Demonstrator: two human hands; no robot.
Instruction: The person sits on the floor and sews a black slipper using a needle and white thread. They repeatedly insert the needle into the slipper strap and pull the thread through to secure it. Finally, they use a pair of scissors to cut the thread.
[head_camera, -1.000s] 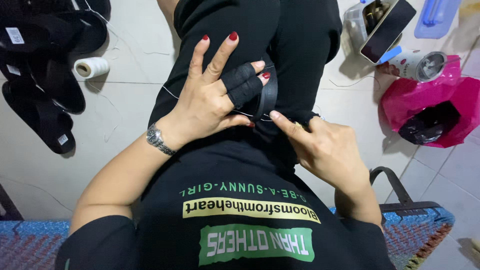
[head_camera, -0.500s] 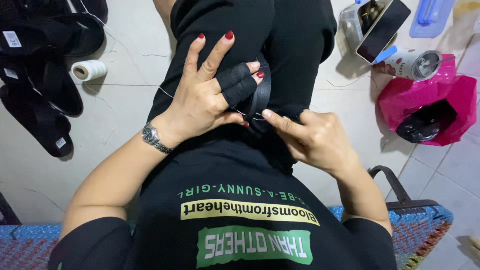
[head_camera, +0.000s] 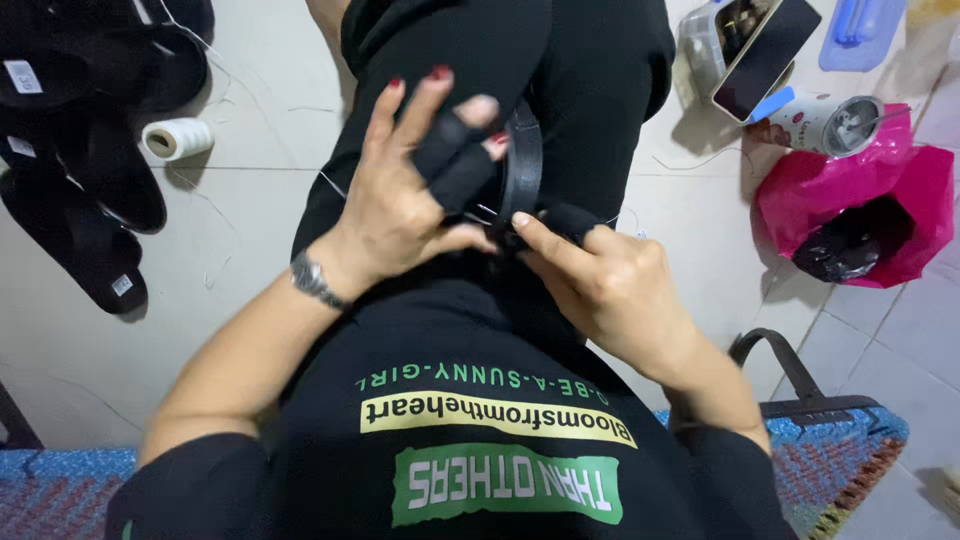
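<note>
Left hand (head_camera: 405, 205), its forefinger sheathed in black guards, clamps a curved black strap piece (head_camera: 522, 165) over the lap to steady it. Right hand (head_camera: 610, 290) pinches thin thread (head_camera: 480, 212) at the strap's lower edge, drawing it taut; a white thread spool (head_camera: 178, 138) lies well apart on the floor.

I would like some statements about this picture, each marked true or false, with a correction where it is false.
1. The left hand wears black finger guards on two fingers. True.
2. Both hands hold a black strap over the lap. True.
3. The spool of white thread lies on the person's lap. False: it lies on the tiled floor, beside the black sandals.
4. The right hand wears a wristwatch. False: the watch is on the left wrist.
5. The pink plastic bag sits on the floor on the person's right side. True.
6. The phone lies inside the pink bag. False: it rests on a clear container.
</note>
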